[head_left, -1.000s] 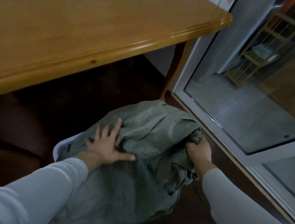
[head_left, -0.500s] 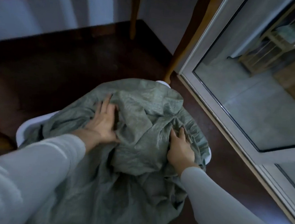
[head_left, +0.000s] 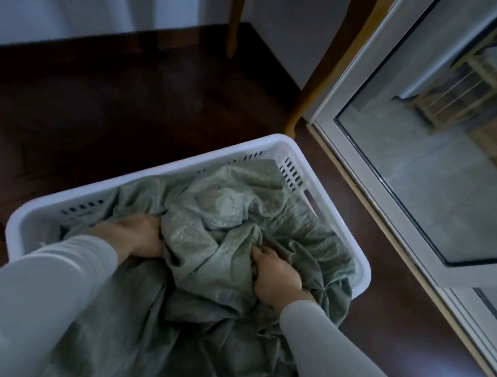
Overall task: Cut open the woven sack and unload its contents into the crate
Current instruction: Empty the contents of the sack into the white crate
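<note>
- Woven sack [head_left: 225,204]: grey-green and heavily crumpled. It lies inside the crate at the centre of the view and spills over the near rim toward 6 o'clock.
- Glass door [head_left: 420,187]: white-framed, running from 1 o'clock down to 5 o'clock, near the crate's right wall.
- Crate [head_left: 183,165]: white, with slotted walls, standing on the dark floor. Its far corner points to 1 o'clock.
- Table leg [head_left: 321,75]: wooden, at 1 o'clock, its foot just beyond that far corner.
- Left hand [head_left: 136,233]: at 9 o'clock of the heap, its fingers curled down into a fold and gripping cloth; the fingertips are hidden.
- Right hand [head_left: 276,275]: at 4 o'clock of the heap, its fingers curled round a bunched ridge of the sack.
</note>
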`<state>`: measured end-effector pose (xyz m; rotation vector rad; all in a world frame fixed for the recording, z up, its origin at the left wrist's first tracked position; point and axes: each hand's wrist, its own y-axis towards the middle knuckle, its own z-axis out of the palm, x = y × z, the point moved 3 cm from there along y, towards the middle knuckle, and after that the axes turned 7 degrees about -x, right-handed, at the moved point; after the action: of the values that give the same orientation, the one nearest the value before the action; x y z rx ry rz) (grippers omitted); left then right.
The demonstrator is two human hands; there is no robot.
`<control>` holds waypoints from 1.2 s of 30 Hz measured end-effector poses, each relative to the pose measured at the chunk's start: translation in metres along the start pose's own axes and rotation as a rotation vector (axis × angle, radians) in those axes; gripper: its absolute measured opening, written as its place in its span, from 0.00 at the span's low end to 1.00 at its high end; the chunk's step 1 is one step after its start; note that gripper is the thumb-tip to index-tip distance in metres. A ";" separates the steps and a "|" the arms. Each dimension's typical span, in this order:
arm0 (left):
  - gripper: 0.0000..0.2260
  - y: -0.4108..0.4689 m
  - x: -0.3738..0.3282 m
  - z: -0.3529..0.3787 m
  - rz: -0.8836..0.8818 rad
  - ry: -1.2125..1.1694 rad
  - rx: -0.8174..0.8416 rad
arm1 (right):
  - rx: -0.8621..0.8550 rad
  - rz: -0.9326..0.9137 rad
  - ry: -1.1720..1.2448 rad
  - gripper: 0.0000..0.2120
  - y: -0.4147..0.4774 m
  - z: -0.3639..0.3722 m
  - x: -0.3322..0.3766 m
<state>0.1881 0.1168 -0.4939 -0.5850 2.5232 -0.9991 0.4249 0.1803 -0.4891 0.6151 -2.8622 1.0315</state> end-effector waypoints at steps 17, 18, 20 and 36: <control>0.78 -0.135 -0.018 -0.088 0.267 -0.440 -0.208 | -0.567 0.456 1.371 0.13 -0.146 -0.170 0.016; 0.77 -0.146 -0.024 -0.103 0.293 -0.457 -0.238 | -0.590 0.444 1.424 0.11 -0.156 -0.187 0.020; 0.77 -0.171 -0.034 -0.133 0.338 -0.492 -0.300 | -0.634 0.414 1.451 0.08 -0.185 -0.223 0.030; 0.73 -0.346 -0.087 -0.229 0.387 -0.409 -0.275 | -0.937 0.249 1.697 0.10 -0.380 -0.348 0.089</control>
<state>0.2374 0.0583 -0.0765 -0.3123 2.2880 -0.3543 0.4525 0.0983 0.0264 -0.5154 -1.4495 -0.0796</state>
